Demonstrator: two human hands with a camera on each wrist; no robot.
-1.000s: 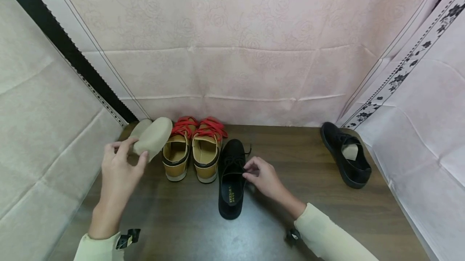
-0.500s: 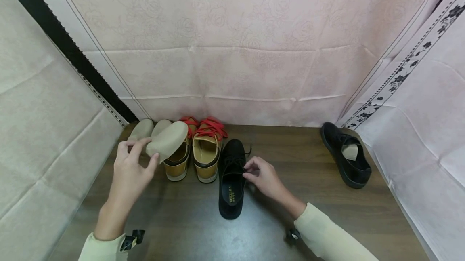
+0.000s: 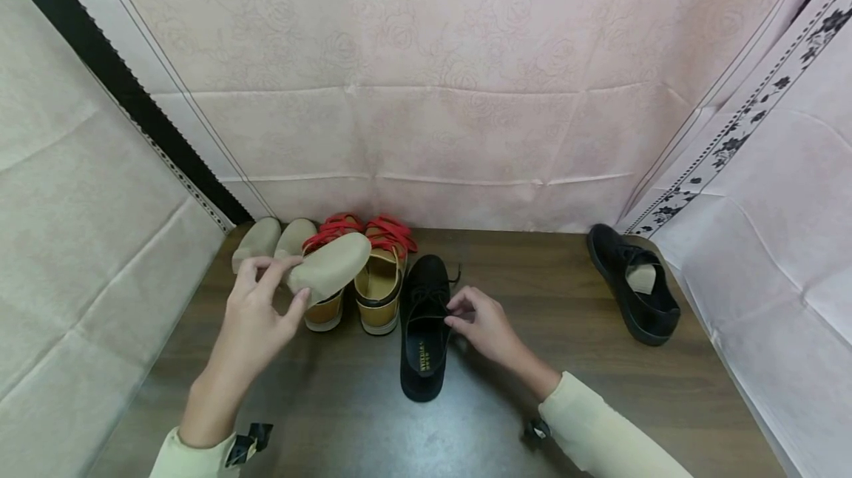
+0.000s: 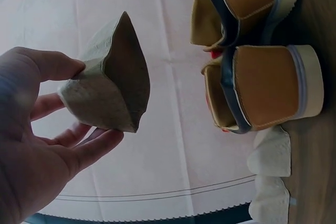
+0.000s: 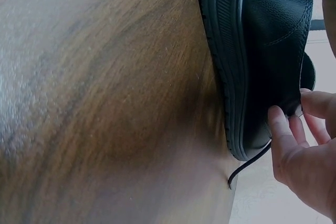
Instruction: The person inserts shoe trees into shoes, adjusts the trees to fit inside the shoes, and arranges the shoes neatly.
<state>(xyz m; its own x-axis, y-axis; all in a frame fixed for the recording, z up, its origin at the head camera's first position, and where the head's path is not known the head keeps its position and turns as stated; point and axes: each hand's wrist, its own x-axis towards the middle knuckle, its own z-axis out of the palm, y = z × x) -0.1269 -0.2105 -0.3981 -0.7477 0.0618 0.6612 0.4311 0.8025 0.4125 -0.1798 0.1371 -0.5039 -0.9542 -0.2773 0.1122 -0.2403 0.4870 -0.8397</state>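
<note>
We are seeing a pale, toe-shaped insert (image 3: pixel 329 265) being held up in the left hand (image 3: pixel 256 319), thumb and fingers gripping it from opposite sides. In the head view it is showing a smooth rounded top and hiding much of the left tan shoe (image 3: pixel 325 315); the left wrist view is revealing its hollow, open end, apart from both heels. The right tan shoe (image 3: pixel 378 300) is standing just beside its mate, and two more inserts (image 3: pixel 295 237) are standing to their left. The right hand (image 3: pixel 486 324) is pinching the upper edge of the near black shoe (image 3: pixel 424 300); gold lettering inside is showing only from the head, the ridged sole only from the right wrist, where a lace (image 5: pixel 251 161) is curving away. Well apart on the wooden surface (image 3: pixel 532 293), the far black shoe (image 3: pixel 622 282) is holding a pale piece (image 3: pixel 642 278)
</note>
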